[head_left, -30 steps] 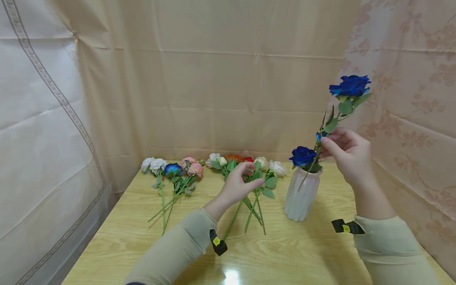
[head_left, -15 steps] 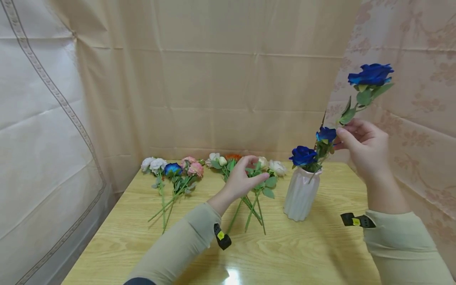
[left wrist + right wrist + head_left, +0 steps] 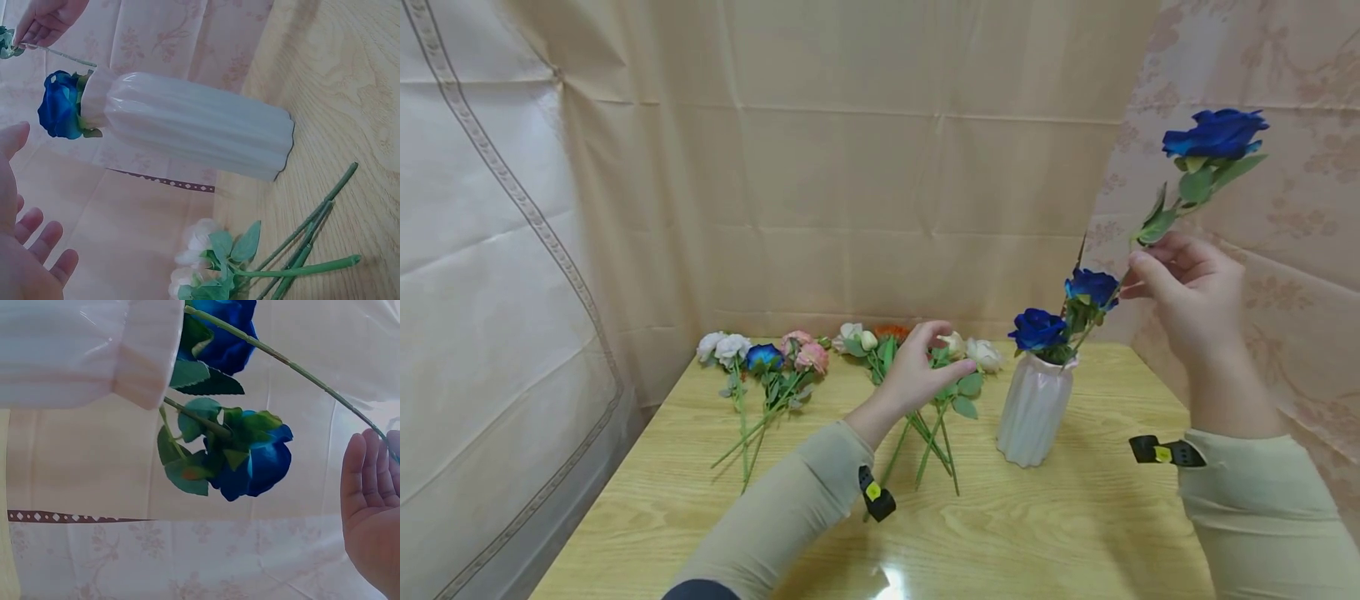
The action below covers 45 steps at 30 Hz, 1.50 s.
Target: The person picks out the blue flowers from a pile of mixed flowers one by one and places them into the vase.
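My right hand (image 3: 1195, 292) pinches the stem of a blue rose (image 3: 1216, 135) high at the right, its bloom tilted up and outward. The stem (image 3: 294, 365) slants down, its lower end right at the rim of the white ribbed vase (image 3: 1036, 412). Two other blue roses stand in the vase: one low bloom (image 3: 1039, 329) at the left of the mouth, a second bloom (image 3: 1092, 287) higher behind it. Left of the vase, my left hand (image 3: 917, 375) hovers with fingers loosely bent and nothing in them; the left wrist view shows its fingers (image 3: 47, 240) spread apart.
Cream and white flowers (image 3: 983, 354) and an orange one (image 3: 891, 332) lie behind my left hand, stems toward me. Farther left lies a bunch with white blooms (image 3: 732, 348), a blue one (image 3: 765, 357) and pink ones (image 3: 812, 357). Curtains (image 3: 880, 167) surround the wooden table (image 3: 1022, 533).
My right hand has moved right and up with the blue rose, drawing it away from the second bloom in the vase. My left hand has shifted slightly right.
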Tool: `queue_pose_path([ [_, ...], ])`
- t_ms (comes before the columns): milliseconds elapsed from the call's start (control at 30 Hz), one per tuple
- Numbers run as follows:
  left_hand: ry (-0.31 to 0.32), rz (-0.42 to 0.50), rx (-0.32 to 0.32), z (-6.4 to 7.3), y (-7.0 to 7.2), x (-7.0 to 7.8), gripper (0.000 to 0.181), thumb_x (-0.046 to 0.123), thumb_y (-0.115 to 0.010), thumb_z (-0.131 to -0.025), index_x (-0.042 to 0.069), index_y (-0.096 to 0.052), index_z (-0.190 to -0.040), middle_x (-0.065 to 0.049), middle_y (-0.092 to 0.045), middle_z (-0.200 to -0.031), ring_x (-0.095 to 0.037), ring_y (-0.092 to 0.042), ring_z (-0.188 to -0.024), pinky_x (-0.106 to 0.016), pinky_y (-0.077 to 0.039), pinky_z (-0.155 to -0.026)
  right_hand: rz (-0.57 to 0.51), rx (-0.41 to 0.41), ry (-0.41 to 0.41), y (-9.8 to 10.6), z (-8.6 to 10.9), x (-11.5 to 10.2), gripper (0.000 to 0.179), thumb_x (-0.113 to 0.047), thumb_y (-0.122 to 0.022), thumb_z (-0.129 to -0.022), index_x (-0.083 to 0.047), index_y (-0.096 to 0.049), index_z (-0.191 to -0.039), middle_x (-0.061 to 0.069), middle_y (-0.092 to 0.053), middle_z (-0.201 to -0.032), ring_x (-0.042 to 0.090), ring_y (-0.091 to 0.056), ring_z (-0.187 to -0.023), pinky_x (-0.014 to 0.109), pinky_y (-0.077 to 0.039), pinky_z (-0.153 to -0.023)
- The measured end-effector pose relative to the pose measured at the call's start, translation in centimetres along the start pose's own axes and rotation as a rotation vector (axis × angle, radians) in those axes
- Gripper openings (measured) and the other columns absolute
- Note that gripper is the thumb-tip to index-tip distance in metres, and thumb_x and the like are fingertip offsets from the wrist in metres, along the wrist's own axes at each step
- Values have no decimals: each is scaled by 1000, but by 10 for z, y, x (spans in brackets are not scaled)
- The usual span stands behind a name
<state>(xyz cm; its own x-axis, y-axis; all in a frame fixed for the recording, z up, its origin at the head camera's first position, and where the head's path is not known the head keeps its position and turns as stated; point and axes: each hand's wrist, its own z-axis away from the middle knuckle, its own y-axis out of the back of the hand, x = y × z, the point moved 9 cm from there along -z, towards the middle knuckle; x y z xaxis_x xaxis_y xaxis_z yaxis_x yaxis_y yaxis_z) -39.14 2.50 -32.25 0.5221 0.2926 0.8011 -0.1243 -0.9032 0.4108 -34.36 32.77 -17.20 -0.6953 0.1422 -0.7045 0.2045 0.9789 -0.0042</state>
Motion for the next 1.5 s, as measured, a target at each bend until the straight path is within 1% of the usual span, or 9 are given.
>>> queue_pose_path([
  [233,-15,-14,5,-4,0,7,61,43,-77,-91,19,-53,-143,8,-53,-135,-11,-53,-116,-40,-49,-95,-59,21,31,5,-6,-4,15,2,-70,-94,12,-64,-101,11,-68,-82,17,-67,-69,22,-57,-62],
  [400,-24,-7,3,-6,0,13,64,48,-76,-91,20,-52,-143,8,-53,-135,-10,-52,-117,-38,-49,-94,-81,31,44,7,-7,-7,12,2,-71,-93,9,-65,-100,10,-69,-83,16,-67,-68,21,-57,-62],
  [567,-31,-3,1,-8,-1,14,65,49,-76,-90,20,-53,-143,9,-53,-135,-10,-52,-117,-37,-49,-93,-62,27,32,7,-7,-6,13,0,-72,-93,8,-66,-100,9,-69,-83,16,-67,-68,20,-57,-62],
  [800,-27,-11,-12,-7,-4,15,64,46,-76,-92,19,-52,-144,8,-53,-136,-10,-52,-117,-36,-48,-95,1,28,-21,8,-3,5,13,-4,-72,-95,5,-65,-102,8,-70,-85,15,-68,-69,21,-57,-63],
  [967,-35,-9,-17,-6,-6,14,63,46,-75,-92,17,-52,-143,6,-54,-134,-15,-53,-118,-36,-48,-96,44,35,-48,9,2,11,15,-7,-73,-94,4,-66,-101,6,-70,-83,13,-68,-69,20,-57,-62],
  [1067,-37,-8,-14,-6,-7,12,62,46,-75,-92,17,-52,-142,6,-55,-132,-17,-54,-118,-36,-48,-96,104,31,-63,9,5,16,15,-9,-73,-95,2,-66,-103,3,-70,-84,12,-68,-70,20,-57,-62],
  [1167,-25,-16,-10,-4,-7,10,62,46,-76,-92,17,-53,-141,8,-56,-131,-14,-54,-117,-35,-47,-97,199,20,-75,9,9,20,18,-12,-71,-97,1,-66,-106,1,-70,-86,11,-67,-72,19,-57,-64],
  [1267,-14,-20,-13,-3,-8,7,60,45,-76,-92,18,-54,-140,9,-56,-130,-11,-53,-115,-37,-48,-96,254,9,-86,8,12,25,20,-15,-70,-98,2,-65,-107,0,-70,-87,11,-68,-73,18,-57,-65],
  [1500,1,-19,-26,2,-10,3,60,51,-75,-91,21,-55,-139,11,-56,-129,-10,-53,-116,-39,-50,-94,253,-7,-90,5,22,32,19,-12,-69,-98,4,-65,-108,1,-70,-87,11,-68,-73,18,-56,-65],
])
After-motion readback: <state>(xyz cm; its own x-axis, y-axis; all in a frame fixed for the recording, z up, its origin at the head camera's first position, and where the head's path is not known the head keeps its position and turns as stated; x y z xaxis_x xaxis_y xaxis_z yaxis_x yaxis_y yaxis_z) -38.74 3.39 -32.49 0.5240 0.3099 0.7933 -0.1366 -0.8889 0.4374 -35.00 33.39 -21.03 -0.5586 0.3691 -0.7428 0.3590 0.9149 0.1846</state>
